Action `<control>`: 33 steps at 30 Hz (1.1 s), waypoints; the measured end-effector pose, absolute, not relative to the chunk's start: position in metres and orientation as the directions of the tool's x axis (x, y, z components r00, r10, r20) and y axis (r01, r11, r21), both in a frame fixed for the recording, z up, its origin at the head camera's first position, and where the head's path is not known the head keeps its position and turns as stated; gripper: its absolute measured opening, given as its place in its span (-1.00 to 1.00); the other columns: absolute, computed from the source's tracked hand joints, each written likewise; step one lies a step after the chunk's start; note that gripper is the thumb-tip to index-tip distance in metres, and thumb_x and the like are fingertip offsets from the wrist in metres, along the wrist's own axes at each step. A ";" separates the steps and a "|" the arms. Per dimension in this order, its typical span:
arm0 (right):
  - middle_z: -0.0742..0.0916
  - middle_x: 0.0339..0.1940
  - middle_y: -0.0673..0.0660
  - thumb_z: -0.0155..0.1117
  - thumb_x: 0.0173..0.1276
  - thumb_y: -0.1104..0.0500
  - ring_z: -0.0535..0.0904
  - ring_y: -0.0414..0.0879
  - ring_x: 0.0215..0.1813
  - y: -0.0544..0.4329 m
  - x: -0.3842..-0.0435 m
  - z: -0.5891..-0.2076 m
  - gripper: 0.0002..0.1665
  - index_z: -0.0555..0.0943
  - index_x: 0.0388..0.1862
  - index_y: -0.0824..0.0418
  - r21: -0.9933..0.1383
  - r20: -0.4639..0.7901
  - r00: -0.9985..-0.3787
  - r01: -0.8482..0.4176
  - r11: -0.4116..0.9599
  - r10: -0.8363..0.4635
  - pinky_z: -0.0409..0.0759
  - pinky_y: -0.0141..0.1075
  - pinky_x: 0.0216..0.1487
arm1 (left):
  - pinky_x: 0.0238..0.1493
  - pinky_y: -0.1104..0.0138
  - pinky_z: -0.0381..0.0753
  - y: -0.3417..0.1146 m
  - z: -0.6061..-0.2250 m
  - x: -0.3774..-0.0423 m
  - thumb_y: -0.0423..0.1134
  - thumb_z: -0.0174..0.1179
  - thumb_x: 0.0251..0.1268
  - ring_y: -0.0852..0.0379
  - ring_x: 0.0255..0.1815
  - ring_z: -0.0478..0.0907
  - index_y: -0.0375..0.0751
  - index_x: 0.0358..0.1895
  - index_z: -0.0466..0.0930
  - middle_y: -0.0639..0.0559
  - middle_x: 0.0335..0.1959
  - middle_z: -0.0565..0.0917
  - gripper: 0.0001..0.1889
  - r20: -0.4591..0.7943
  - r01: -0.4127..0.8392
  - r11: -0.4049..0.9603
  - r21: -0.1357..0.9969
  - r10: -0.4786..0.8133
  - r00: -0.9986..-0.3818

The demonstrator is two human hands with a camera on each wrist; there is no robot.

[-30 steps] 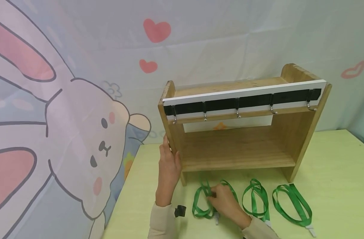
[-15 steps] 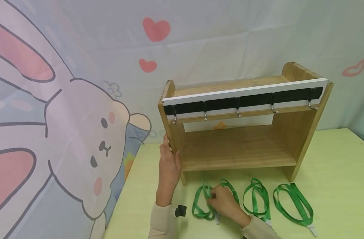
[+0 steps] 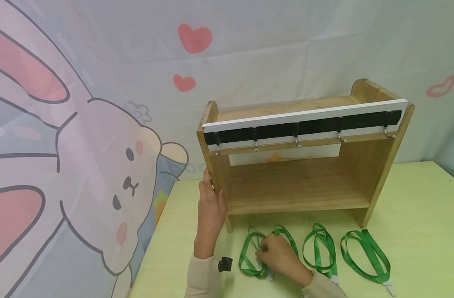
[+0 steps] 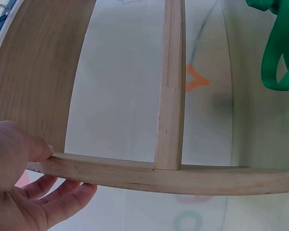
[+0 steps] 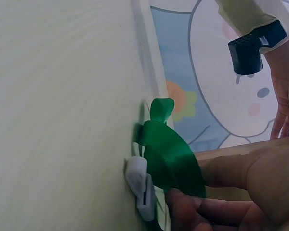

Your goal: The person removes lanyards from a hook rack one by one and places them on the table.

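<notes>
My left hand [image 3: 211,213] grips the left side panel of a small wooden shelf [image 3: 297,184]. In the left wrist view, the thumb lies on one face of the panel's edge [image 4: 111,172] and the fingers curl behind it. Low at the front, my right hand [image 3: 280,253] pinches the ribbon of the leftmost green lanyard [image 3: 253,272], whose loops lie on the table. The right wrist view shows the wide green ribbon [image 5: 169,156] between thumb and fingers, with a pale plastic clip [image 5: 138,180] beside it. A second lanyard [image 3: 289,237] is partly hidden behind this hand.
Two more green lanyards [image 3: 317,244] [image 3: 372,256] lie to the right on the pale table [image 3: 416,231]. A white board with a black strip [image 3: 275,131] and several metal hooks runs across the shelf's upper front. A printed cloth [image 3: 271,54] hangs behind.
My right hand has shifted slightly left and toward me, and the ribbon strand above the leftmost lanyard has dropped lower. My left hand stays on the shelf panel.
</notes>
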State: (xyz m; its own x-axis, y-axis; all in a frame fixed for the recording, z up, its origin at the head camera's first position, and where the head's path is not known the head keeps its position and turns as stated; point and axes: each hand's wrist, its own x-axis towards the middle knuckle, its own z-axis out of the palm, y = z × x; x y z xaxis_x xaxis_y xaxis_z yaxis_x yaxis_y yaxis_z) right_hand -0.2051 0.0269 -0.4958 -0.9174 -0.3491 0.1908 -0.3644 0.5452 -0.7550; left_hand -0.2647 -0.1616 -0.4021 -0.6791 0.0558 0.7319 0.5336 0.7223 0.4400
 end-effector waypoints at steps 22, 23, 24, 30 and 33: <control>0.48 -0.74 -0.13 0.34 0.40 0.18 0.23 -0.30 -0.75 0.040 -0.207 -0.468 -0.76 0.70 -0.48 0.23 -0.707 0.150 -0.923 -0.351 0.613 -0.356 0.19 -0.48 -0.73 | -0.32 0.07 0.71 -0.164 -0.397 -0.268 -0.52 0.10 0.46 -0.23 -0.19 0.62 -0.25 0.57 -0.15 -0.38 0.01 0.40 -0.23 0.737 0.563 0.697 0.444 0.074 -0.672; 0.53 -0.69 -0.10 0.34 0.41 0.17 0.27 -0.29 -0.73 0.041 -0.207 -0.466 -0.79 0.72 -0.42 0.25 -0.712 0.141 -0.924 -0.345 0.612 -0.356 0.23 -0.46 -0.71 | -0.32 0.07 0.71 -0.164 -0.397 -0.269 -0.51 0.10 0.47 -0.22 -0.19 0.61 -0.23 0.57 -0.16 -0.38 0.01 0.40 -0.23 0.730 0.557 0.697 0.451 0.072 -0.680; 0.59 -0.63 -0.08 0.34 0.41 0.17 0.31 -0.27 -0.71 0.042 -0.207 -0.463 -0.81 0.73 -0.36 0.25 -0.717 0.134 -0.924 -0.340 0.608 -0.359 0.28 -0.43 -0.70 | -0.32 0.08 0.71 -0.165 -0.397 -0.269 -0.50 0.10 0.47 -0.21 -0.18 0.60 -0.22 0.58 -0.17 -0.38 0.01 0.40 -0.22 0.722 0.550 0.699 0.457 0.071 -0.689; 0.74 -0.35 0.01 0.34 0.42 0.08 0.54 -0.20 -0.50 0.049 -0.206 -0.449 -0.77 0.75 -0.25 0.24 -0.749 0.121 -0.926 -0.322 0.580 -0.357 0.55 -0.25 -0.47 | -0.26 0.10 0.67 -0.169 -0.399 -0.263 -0.42 0.11 0.49 -0.16 -0.11 0.57 -0.26 0.59 -0.17 -0.35 0.08 0.42 -0.23 0.676 0.525 0.686 0.504 0.065 -0.734; 0.74 -0.34 -0.03 0.34 0.43 0.04 0.61 -0.19 -0.37 0.055 -0.204 -0.441 -0.74 0.75 -0.21 0.23 -0.765 0.118 -0.926 -0.315 0.562 -0.358 0.61 -0.20 -0.35 | -0.28 0.08 0.63 -0.173 -0.400 -0.255 -0.33 0.10 0.54 -0.19 -0.07 0.56 -0.30 0.58 -0.17 -0.33 0.10 0.42 -0.25 0.645 0.503 0.691 0.519 0.069 -0.761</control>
State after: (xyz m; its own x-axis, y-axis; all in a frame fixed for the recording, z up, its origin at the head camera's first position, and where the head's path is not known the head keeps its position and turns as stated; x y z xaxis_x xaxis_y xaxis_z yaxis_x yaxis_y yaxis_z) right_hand -0.2035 0.0553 -0.4413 -0.9261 -0.3583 0.1180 -0.3150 0.5624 -0.7645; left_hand -0.2554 -0.1734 -0.4001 -0.7610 0.0693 0.6450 0.5029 0.6912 0.5190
